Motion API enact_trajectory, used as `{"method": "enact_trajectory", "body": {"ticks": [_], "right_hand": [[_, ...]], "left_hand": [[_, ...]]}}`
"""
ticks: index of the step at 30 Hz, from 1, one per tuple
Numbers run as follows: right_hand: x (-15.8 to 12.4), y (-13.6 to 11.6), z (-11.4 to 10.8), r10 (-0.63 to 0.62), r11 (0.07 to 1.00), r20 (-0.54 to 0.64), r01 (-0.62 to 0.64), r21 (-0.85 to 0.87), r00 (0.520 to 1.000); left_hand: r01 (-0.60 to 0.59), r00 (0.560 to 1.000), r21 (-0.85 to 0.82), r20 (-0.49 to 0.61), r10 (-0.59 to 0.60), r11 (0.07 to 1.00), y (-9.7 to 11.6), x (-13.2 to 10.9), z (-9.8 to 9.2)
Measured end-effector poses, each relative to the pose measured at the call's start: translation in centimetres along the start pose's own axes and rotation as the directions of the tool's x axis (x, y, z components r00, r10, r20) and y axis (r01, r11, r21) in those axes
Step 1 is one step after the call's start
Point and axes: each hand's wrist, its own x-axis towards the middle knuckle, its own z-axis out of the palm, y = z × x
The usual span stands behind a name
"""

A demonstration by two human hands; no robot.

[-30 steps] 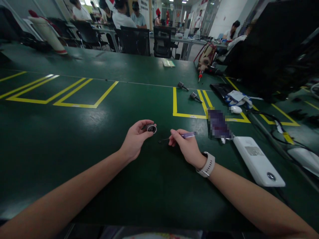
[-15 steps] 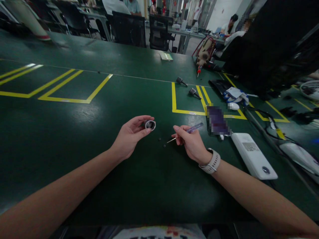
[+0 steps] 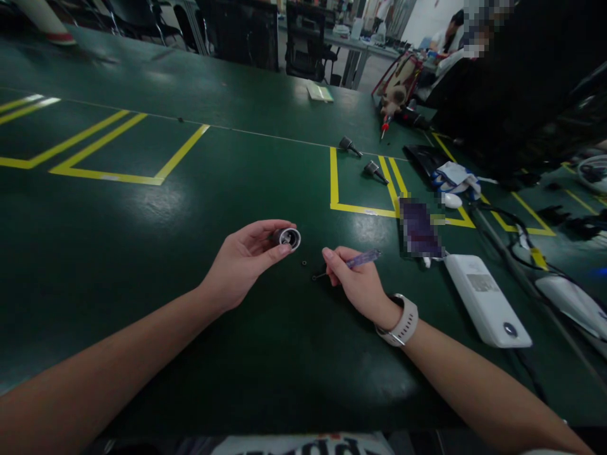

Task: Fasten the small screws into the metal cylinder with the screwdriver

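My left hand (image 3: 246,259) is closed around a short metal cylinder (image 3: 289,239), its open end facing right and showing parts inside. Held like a pen in my right hand (image 3: 355,278) is a small screwdriver (image 3: 364,258) with a clear purple handle. Its thin shaft points down left, and the tip is at a tiny dark ring-like piece (image 3: 313,278) on the table; whether they touch I cannot tell. Another tiny dark piece (image 3: 304,263) lies just beyond it, below the cylinder.
Two dark metal parts with stems (image 3: 374,170) lie beyond my right hand. To the right are a phone-like blurred item (image 3: 420,227), a white power bank (image 3: 488,300), gloves (image 3: 455,178) and cables. Yellow tape marks the green table (image 3: 213,379). A person sits far back right.
My right hand has moved slightly left and down, bringing the screwdriver tip to the nearer tiny piece. My left hand still holds the cylinder. The camera view has tilted down a little.
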Motion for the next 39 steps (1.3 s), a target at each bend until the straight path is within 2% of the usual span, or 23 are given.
{"method": "enact_trajectory", "body": {"ticks": [4,7,10,20,29,32,39], "right_hand": [[-0.7,-0.6,0.0,-0.192,0.960,0.070,0.202,-0.192,0.979],[-1.4,-0.7,0.0,-0.358,0.861,0.179,0.398,-0.317,0.917],[-1.7,-0.6,0.0,-0.441,0.777,0.272,0.516,-0.361,0.855],[-2.1,-0.7,-0.2,-0.489,0.740,0.361,0.597,-0.311,0.794],[-1.7,-0.4,-0.4,-0.503,0.734,0.360,0.608,-0.303,0.786],[-1.8,-0.3,-0.5,-0.533,0.726,0.341,0.626,-0.286,0.774],[-2.4,-0.4,-0.5,-0.662,0.686,0.205,0.693,-0.222,0.721]], "left_hand": [[0.023,1.000,0.010,-0.021,-0.023,1.000,0.3,-0.1,0.1],[0.031,0.999,-0.007,-0.032,-0.031,0.999,0.4,-0.2,0.1],[0.027,0.999,0.000,-0.030,-0.027,1.000,0.5,-0.3,0.0],[0.042,0.999,0.022,-0.029,-0.041,0.999,0.5,-0.2,-0.2],[0.060,0.996,0.112,-0.074,-0.052,0.992,0.4,-0.1,-0.3],[0.075,0.995,0.125,-0.072,-0.066,0.989,0.3,-0.2,-0.2],[0.067,0.997,0.188,-0.038,-0.061,0.980,-0.1,-0.5,0.0]]}}
